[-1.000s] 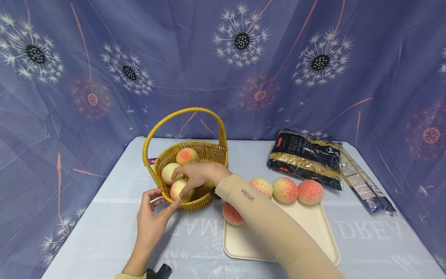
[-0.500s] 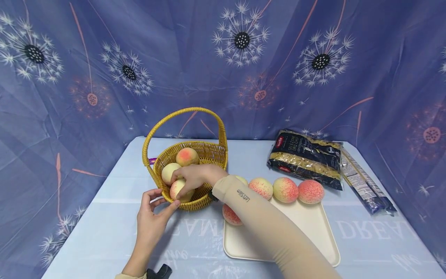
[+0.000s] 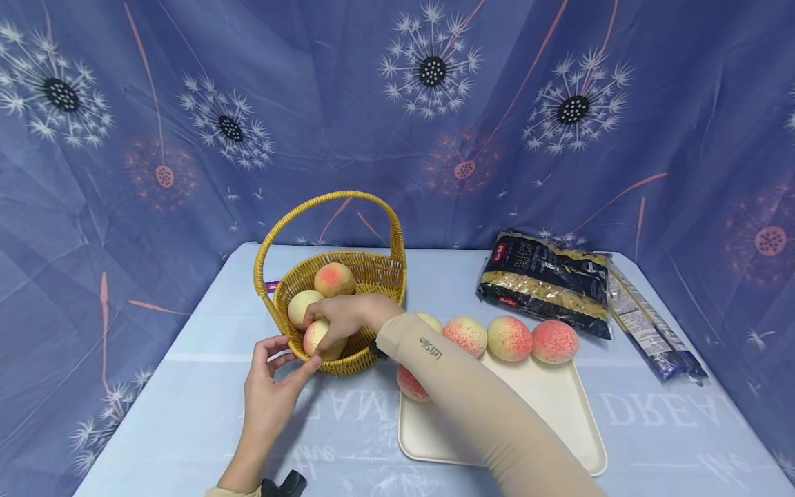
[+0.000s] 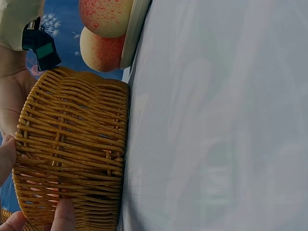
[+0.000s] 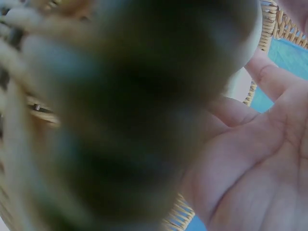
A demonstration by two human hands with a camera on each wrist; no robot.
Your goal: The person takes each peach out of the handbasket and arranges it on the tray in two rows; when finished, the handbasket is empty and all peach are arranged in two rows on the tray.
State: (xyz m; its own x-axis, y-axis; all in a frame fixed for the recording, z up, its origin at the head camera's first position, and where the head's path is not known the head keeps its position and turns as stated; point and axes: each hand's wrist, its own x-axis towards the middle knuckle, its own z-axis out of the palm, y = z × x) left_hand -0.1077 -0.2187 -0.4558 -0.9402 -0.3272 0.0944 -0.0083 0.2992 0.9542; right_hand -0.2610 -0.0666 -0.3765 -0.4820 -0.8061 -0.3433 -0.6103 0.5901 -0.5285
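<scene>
A yellow wicker basket (image 3: 390,273) with a tall arched handle stands on the left part of the table. Inside it lie an orange-tipped peach (image 3: 334,278) and a pale peach (image 3: 303,308). My right hand (image 3: 350,317) reaches in from the right, thumb and fingers curled around a pink-and-yellow peach (image 3: 314,337) near the front rim. My left hand (image 3: 270,393) holds the basket's front left rim, thumb at the edge. In the left wrist view its fingers lie against the woven wall (image 4: 72,139). A dark blur covers much of the right wrist view.
Right of the basket is a cream tray (image 3: 540,414). Several peaches (image 3: 509,338) line its far edge, and a red peach (image 3: 413,383) is partly behind the right sleeve. A pasta bag (image 3: 546,283) and a flat blue packet (image 3: 652,331) lie at the back right.
My right hand has drawn its thumb and fingers in around the front peach, and its forearm has shifted slightly left, uncovering part of another peach by the tray. My left hand stays put.
</scene>
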